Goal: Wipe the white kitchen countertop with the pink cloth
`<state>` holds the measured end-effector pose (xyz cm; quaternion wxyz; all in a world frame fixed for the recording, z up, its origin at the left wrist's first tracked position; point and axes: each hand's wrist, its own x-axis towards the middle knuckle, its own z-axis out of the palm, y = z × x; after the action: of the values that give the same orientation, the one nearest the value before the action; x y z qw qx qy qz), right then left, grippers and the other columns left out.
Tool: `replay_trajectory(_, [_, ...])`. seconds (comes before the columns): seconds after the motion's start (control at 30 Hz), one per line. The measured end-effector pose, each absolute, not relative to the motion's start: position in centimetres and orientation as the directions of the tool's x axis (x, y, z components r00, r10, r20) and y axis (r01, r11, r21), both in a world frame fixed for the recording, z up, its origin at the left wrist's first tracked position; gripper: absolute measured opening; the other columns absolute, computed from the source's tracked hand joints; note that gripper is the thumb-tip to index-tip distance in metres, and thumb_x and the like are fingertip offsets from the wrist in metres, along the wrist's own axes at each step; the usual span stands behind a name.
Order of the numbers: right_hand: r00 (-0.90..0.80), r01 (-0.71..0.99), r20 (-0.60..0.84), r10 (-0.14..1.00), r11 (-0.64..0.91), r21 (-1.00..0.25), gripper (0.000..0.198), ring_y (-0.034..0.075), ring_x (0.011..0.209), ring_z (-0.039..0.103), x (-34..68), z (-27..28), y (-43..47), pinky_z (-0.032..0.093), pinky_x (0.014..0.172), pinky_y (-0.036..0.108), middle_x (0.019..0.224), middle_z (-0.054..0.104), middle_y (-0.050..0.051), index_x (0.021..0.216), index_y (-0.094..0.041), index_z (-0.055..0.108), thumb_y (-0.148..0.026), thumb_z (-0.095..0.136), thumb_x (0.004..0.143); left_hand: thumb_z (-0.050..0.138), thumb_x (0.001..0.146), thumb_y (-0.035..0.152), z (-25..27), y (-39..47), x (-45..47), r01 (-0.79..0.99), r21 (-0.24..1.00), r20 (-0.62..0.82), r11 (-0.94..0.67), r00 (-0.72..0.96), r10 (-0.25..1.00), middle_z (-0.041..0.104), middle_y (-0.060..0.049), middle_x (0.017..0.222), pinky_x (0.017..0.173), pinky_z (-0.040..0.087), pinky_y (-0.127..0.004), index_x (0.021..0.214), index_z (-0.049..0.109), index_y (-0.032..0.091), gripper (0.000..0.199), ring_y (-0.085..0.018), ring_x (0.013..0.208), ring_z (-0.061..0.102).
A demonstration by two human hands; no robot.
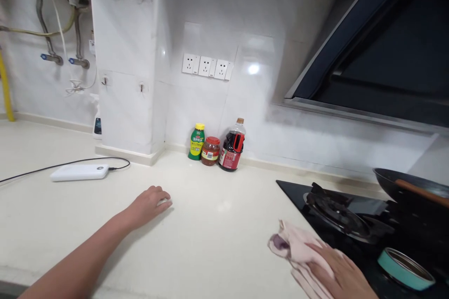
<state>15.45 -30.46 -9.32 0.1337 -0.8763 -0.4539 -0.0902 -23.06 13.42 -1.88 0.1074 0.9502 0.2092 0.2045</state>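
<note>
My right hand (336,268) is on a pale pink cloth (298,243), which lies bunched on the counter beside the stove's left edge. The fingers press into its folds, and part of the cloth hangs toward me. At the left, my left hand (151,203) is at the pale countertop (210,229) with its fingers loosely bent, thumb apart, and nothing in it. Beyond it stand a green squeeze bottle with a yellow cap (197,144), a red-lidded jar (210,152) and a large dark sauce bottle (232,147) against the wall.
The black gas stove (298,196) is on the right, with a wok (403,191) and a teal round tin (405,268) on it. A range hood (379,56) juts out above. A white power bank (80,172) with a black cable lies at the left, near a wall pillar (126,117).
</note>
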Motion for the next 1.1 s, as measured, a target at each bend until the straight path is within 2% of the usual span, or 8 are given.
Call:
replay_trajectory(0.13, [0.679, 0.734, 0.144, 0.720, -0.664, -0.141, 0.071, 0.031, 0.150, 0.021, 14.0, -7.4, -25.1, 0.011, 0.123, 0.057, 0.153, 0.045, 0.003, 0.138, -0.030, 0.056, -0.070, 0.024, 0.088, 0.039, 0.097, 0.054, -1.3, 13.0, -23.2, 0.369, 0.345, 0.316, -0.863, 0.820, 0.477, 0.069, -0.009, 0.107, 0.092, 0.048, -0.038, 0.108, 0.070, 0.021, 0.046, -0.026, 0.105, 0.062])
replay_trajectory(0.27, [0.647, 0.752, 0.032, 0.762, -0.632, -0.187, 0.070, 0.035, 0.151, 0.017, 9.8, -4.9, -20.3, 0.001, 0.122, 0.062, 0.154, 0.043, 0.008, 0.143, -0.030, 0.049, -0.072, 0.029, 0.090, 0.041, 0.095, 0.053, -0.7, 12.6, -23.3, 0.372, 0.362, 0.321, -0.855, 0.811, 0.489, 0.070, -0.009, 0.103, 0.087, 0.049, -0.037, 0.105, 0.071, 0.021, 0.044, -0.026, 0.102, 0.063])
replay_trajectory(0.43, [0.450, 0.874, 0.050, 0.892, -0.429, -0.227, 0.072, 0.037, 0.151, 0.013, 2.0, -3.2, -15.4, 0.005, 0.121, 0.064, 0.161, 0.031, 0.008, 0.147, -0.032, 0.045, -0.076, 0.040, 0.090, 0.041, 0.094, 0.054, -0.8, 12.7, -23.3, 0.379, 0.376, 0.329, -0.845, 0.799, 0.504, 0.071, -0.009, 0.103, 0.088, 0.050, -0.037, 0.104, 0.072, 0.021, 0.046, -0.027, 0.101, 0.064])
replay_trajectory(0.67, [-0.019, 0.900, -0.012, 1.000, 0.011, -0.435, 0.066, 0.036, 0.151, -0.009, -10.5, -0.8, -13.8, -0.008, 0.118, 0.064, 0.167, 0.004, 0.006, 0.147, -0.038, 0.042, -0.069, 0.054, 0.090, 0.042, 0.093, 0.054, -1.1, 13.1, -23.3, 0.381, 0.373, 0.339, -0.846, 0.793, 0.506, 0.072, -0.010, 0.101, 0.091, 0.049, -0.038, 0.102, 0.072, 0.020, 0.046, -0.027, 0.102, 0.064])
replay_trajectory(0.8, [-0.146, 0.884, 0.128, 0.981, 0.187, -0.428, 0.063, 0.033, 0.153, 0.000, -13.1, -1.7, -15.0, -0.005, 0.121, 0.060, 0.167, 0.011, 0.007, 0.145, -0.036, 0.043, -0.057, 0.063, 0.089, 0.042, 0.093, 0.053, -1.2, 12.9, -23.4, 0.374, 0.353, 0.341, -0.858, 0.802, 0.490, 0.071, -0.011, 0.103, 0.094, 0.048, -0.039, 0.101, 0.072, 0.019, 0.046, -0.028, 0.105, 0.063])
replay_trajectory(0.87, [-0.124, 0.907, 0.141, 0.982, 0.169, -0.384, 0.065, 0.032, 0.153, 0.003, -12.6, -3.0, -15.7, 0.000, 0.123, 0.059, 0.166, 0.015, 0.005, 0.145, -0.037, 0.042, -0.052, 0.067, 0.086, 0.041, 0.093, 0.051, -1.2, 12.8, -23.5, 0.364, 0.340, 0.340, -0.867, 0.812, 0.474, 0.070, -0.012, 0.104, 0.096, 0.048, -0.039, 0.100, 0.072, 0.019, 0.046, -0.028, 0.106, 0.062])
replay_trajectory(1.0, [-0.032, 0.940, 0.069, 0.997, 0.054, -0.338, 0.073, 0.032, 0.153, 0.005, -8.7, -5.2, -18.4, 0.008, 0.123, 0.061, 0.166, 0.016, 0.002, 0.144, -0.039, 0.045, -0.059, 0.071, 0.079, 0.039, 0.093, 0.048, -1.5, 12.8, -23.7, 0.350, 0.318, 0.333, -0.881, 0.829, 0.449, 0.070, -0.012, 0.106, 0.098, 0.047, -0.040, 0.101, 0.073, 0.019, 0.045, -0.028, 0.108, 0.061])
replay_trajectory(1.1, [0.130, 0.954, 0.055, 0.990, -0.110, -0.278, 0.065, 0.033, 0.152, 0.011, -4.5, -5.9, -21.9, 0.014, 0.122, 0.062, 0.163, 0.020, 0.001, 0.144, -0.036, 0.049, -0.059, 0.064, 0.085, 0.040, 0.094, 0.046, -1.8, 12.9, -23.6, 0.338, 0.303, 0.334, -0.891, 0.838, 0.431, 0.068, -0.013, 0.107, 0.097, 0.046, -0.041, 0.103, 0.073, 0.017, 0.045, -0.029, 0.107, 0.060])
